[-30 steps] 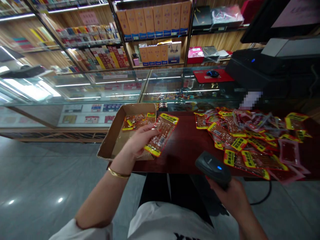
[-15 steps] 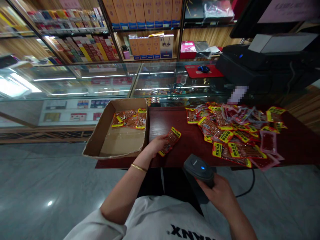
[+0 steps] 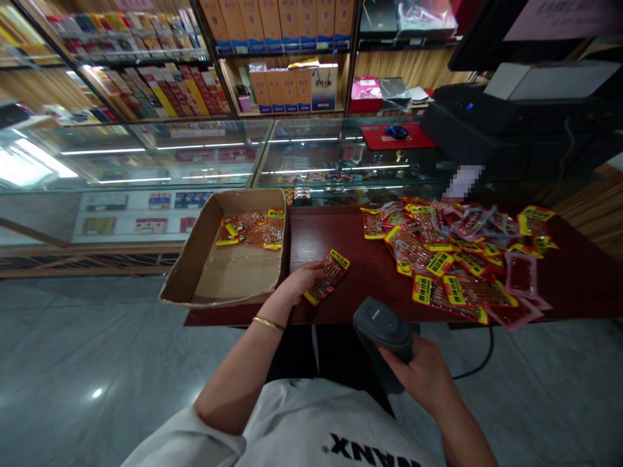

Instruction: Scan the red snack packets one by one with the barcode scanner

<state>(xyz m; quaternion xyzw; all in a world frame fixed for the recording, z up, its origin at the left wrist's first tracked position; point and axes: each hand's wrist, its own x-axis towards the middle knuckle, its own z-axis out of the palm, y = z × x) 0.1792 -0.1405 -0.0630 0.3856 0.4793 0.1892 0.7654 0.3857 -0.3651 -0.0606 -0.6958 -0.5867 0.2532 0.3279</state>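
My left hand (image 3: 305, 283) grips one edge of a snack packet (image 3: 329, 277), red and yellow with brown sticks showing through, held over the dark red table. In my right hand (image 3: 424, 368) is a dark grey barcode scanner (image 3: 383, 326), its head pointing toward the packet. To the left of my left hand, an open cardboard box (image 3: 231, 275) holds several similar packets (image 3: 253, 228) at its far end. A heap of such packets (image 3: 438, 253) lies on the right side of the table, with some clear-edged dark red sachets (image 3: 522, 274) among them.
The dark red table (image 3: 311, 224) meets a glass display counter (image 3: 311, 149) at the back. A blue-lit mouse (image 3: 396, 132) sits on a red mat (image 3: 372, 138), beside a black machine (image 3: 491, 123). A cable (image 3: 479, 370) hangs below the table edge on the right.
The packet in my left hand has shifted slightly left. The scanner has moved a little left and up, and its blue light is now off.
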